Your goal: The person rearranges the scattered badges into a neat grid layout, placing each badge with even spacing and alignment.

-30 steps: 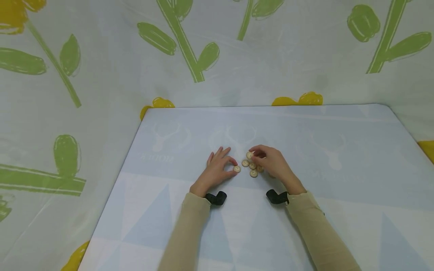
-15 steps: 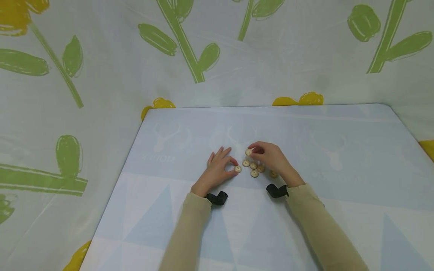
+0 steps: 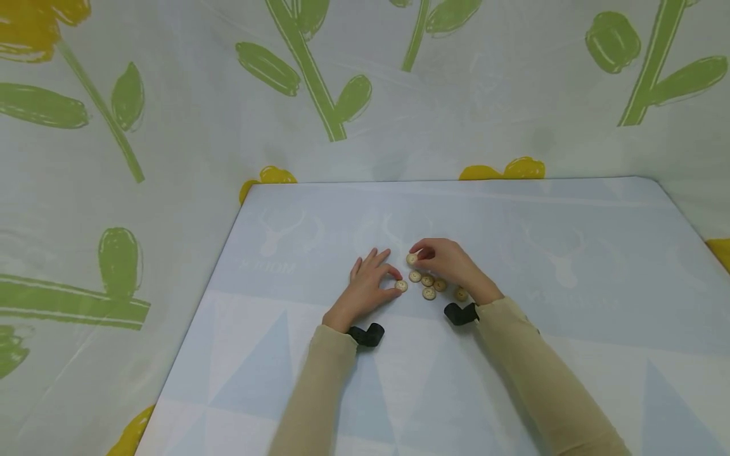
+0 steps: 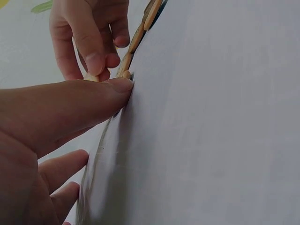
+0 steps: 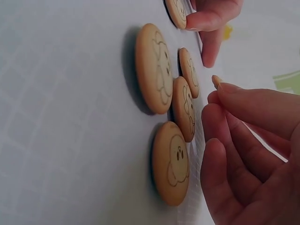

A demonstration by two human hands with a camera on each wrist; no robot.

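Note:
Several round tan discs with cartoon figures drawn on them lie on the table; they look like biscuits or wooden pieces. My left hand (image 3: 365,288) rests at the left of the group, pinching one disc (image 3: 402,286) between thumb and index finger, its other fingers spread. Just above the group, my right hand (image 3: 453,261) pinches another disc (image 3: 412,259) by its edge, seen as a thin rim in the right wrist view. Below it are a loose disc (image 3: 415,277), a lower disc (image 5: 171,164) and a larger-looking disc (image 5: 154,68). One disc (image 3: 461,294) lies apart to the right.
The table (image 3: 319,354) wears a pale cloth with blue triangles and faint deer heads. Behind and to the left hangs a curtain (image 3: 194,95) printed with green leaves and yellow flowers. A black wrist camera (image 3: 367,335) sits by the left cuff, another camera (image 3: 459,314) by the right.
My right hand has lifted slightly and moved left with its disc, uncovering the disc at the right. The left hand keeps its pinch in nearly the same spot.

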